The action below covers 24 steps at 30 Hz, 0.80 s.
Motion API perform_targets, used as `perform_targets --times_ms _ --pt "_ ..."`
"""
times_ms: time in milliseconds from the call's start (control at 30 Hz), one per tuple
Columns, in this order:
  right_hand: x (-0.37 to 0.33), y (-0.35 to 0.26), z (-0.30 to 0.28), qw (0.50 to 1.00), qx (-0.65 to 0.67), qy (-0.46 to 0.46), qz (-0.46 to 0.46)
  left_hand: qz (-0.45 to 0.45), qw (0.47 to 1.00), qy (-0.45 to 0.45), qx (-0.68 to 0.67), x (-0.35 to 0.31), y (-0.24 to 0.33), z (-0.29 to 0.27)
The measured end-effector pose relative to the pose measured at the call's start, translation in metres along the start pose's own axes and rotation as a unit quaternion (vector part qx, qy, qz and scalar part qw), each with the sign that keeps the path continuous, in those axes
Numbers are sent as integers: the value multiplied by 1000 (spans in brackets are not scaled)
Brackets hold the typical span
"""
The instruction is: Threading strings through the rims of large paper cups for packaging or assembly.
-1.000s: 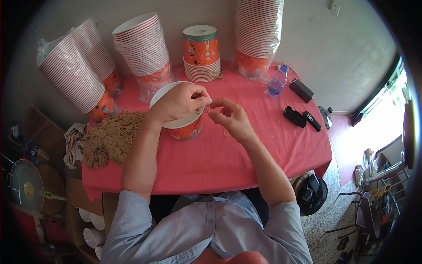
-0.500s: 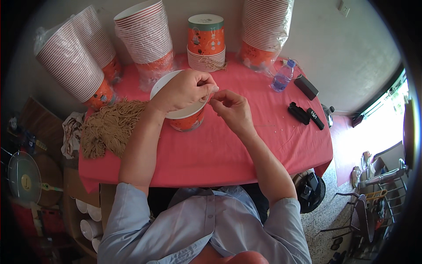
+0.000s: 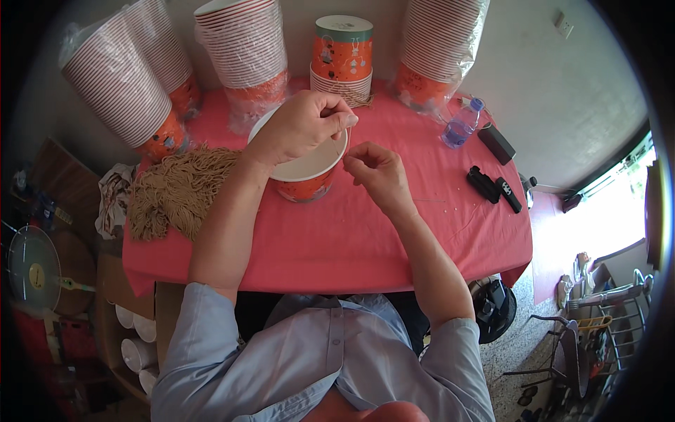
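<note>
An orange paper bucket (image 3: 304,190) with a white rim stands upright on the table, its mouth facing up. My left hand (image 3: 307,128) reaches over the bucket's mouth, its thumb and finger pinched just above the right side of the rim. A thin cord (image 3: 346,136) runs down from that pinch toward the rim. Beside the bucket's right wall, my right hand (image 3: 380,176) is closed in a pinch; whatever lies between its fingertips is too small to make out. Left of the bucket lies a heap of tan cords (image 3: 181,190), partly behind my left forearm.
Plastic-wrapped bucket stacks (image 3: 116,88) line the back of the red-covered table (image 3: 337,260). A shorter unwrapped stack (image 3: 342,53) stands upside down among them. To the right are a water bottle (image 3: 460,126), a dark box (image 3: 496,143) and small black items (image 3: 483,184).
My hands have drawn apart: the left has risen slightly, the right is lower beside the bucket. The whole view has shifted a little.
</note>
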State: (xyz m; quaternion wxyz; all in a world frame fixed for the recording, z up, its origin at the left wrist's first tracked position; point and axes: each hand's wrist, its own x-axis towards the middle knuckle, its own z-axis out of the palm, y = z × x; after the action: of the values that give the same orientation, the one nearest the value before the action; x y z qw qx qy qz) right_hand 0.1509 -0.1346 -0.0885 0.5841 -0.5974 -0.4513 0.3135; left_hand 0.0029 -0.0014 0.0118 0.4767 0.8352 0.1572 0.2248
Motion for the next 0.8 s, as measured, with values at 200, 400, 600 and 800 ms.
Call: perform_targets --times_ms 200,400,600,800 --pt "-2 -8 -16 987 129 -67 75 -19 999 18 21 -2 -2 -11" --pt "-1 7 -24 997 -38 -30 54 -29 999 18 26 -2 -1 -9" --pt "-2 2 -15 980 -149 11 -134 -32 999 8 -6 -3 -3 -7" --pt "-1 2 -4 988 -113 9 -106 -52 998 -10 -36 -2 -5 -10"
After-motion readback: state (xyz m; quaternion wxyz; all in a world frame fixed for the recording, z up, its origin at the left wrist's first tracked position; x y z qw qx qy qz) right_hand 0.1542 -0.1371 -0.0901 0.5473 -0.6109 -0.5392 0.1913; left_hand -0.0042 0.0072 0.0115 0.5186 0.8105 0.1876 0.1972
